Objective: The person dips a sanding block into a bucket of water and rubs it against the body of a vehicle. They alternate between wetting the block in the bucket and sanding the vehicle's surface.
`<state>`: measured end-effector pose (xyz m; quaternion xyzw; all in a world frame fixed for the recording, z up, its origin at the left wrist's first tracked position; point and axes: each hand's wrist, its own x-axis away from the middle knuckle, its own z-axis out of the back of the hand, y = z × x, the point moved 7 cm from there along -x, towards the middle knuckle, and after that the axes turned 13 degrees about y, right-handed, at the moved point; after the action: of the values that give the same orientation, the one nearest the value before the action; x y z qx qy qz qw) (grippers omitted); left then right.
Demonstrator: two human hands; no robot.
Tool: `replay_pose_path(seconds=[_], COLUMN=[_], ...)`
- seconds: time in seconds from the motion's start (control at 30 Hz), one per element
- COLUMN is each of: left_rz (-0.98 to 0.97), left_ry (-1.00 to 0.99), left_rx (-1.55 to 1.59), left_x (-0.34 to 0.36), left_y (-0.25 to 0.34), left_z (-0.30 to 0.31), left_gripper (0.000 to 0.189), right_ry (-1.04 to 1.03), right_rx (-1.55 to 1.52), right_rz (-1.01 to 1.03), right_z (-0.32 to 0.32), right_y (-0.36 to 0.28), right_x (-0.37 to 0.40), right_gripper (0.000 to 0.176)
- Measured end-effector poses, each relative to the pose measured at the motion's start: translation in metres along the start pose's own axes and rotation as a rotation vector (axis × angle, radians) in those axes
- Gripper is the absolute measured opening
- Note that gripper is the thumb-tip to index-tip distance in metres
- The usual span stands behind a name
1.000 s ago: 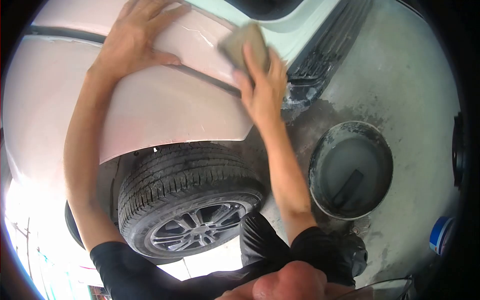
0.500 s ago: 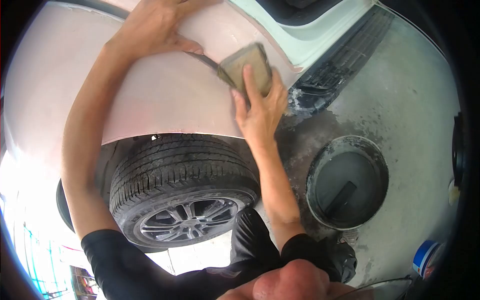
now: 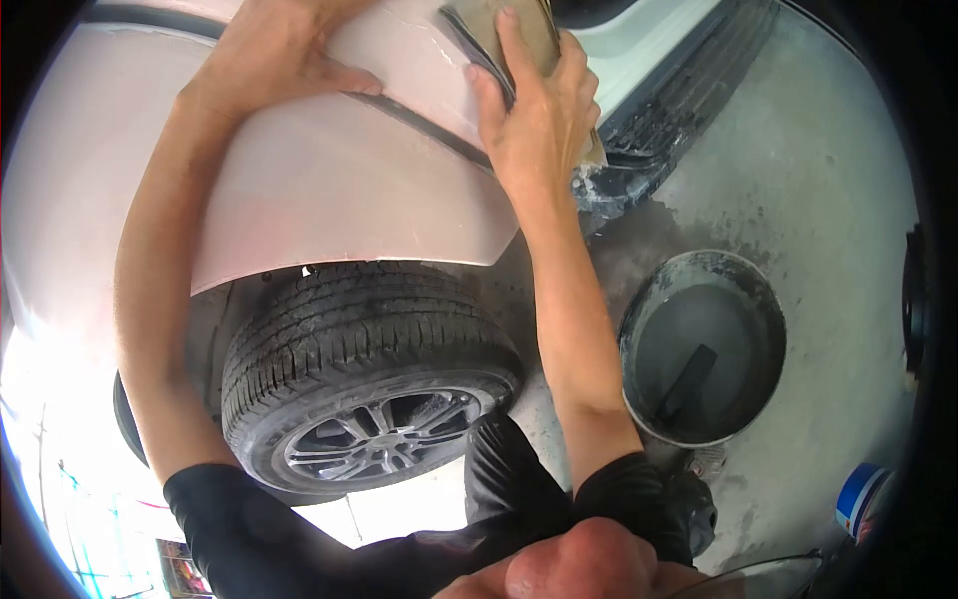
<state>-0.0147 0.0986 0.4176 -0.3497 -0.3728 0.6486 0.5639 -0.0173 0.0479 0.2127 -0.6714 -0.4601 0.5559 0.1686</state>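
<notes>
My right hand (image 3: 539, 110) is wrapped round a flat tan sanding block (image 3: 507, 38) with dark edges, near the top centre. The block lies against the pinkish door panel (image 3: 399, 45), close to the white door sill. On the upper left, my left hand (image 3: 289, 55) rests on the panel, its thumb stretched out beside the dark gap between door and fender. Its other fingers are partly cut off by the top edge. Below the gap is the pinkish fender (image 3: 329, 180), which arches over the wheel.
A black tyre (image 3: 359, 324) with a grey alloy rim sits below the fender. On the concrete floor (image 3: 798, 270) stands a round bucket (image 3: 631, 349) of grey water with a dark object inside. A blue and white can (image 3: 860, 499) is at lower right.
My right hand and the block have moved up, off the gap and farther onto the door panel. My left hand has shifted slightly left and up, and the view has shifted a little.
</notes>
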Motion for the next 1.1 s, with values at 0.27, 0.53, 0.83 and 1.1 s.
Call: replay_pose_path(seconds=[0.27,0.53,0.83,1.1], left_rz=[0.006,0.023,0.006,0.046], left_ry=[-0.04,-0.025,-0.022,-0.046], left_rx=[-0.043,-0.001,0.006,-0.049], left_x=[-0.002,-0.005,-0.001,-0.002], left_y=[-0.002,0.003,-0.001,0.002], left_z=[-0.005,0.003,-0.002,-0.005], left_gripper=[0.1,0.101,0.098,0.099], right_ry=[-0.03,-0.002,0.037,0.035], right_rx=[-0.007,-0.002,-0.01,0.03], right_rz=[0.058,0.035,-0.033,0.003], right_z=[0.011,0.012,0.004,0.005], right_y=[-0.013,-0.008,0.007,0.004], right_x=[0.032,0.06,0.002,0.001], right_gripper=[0.071,0.062,0.07,0.062])
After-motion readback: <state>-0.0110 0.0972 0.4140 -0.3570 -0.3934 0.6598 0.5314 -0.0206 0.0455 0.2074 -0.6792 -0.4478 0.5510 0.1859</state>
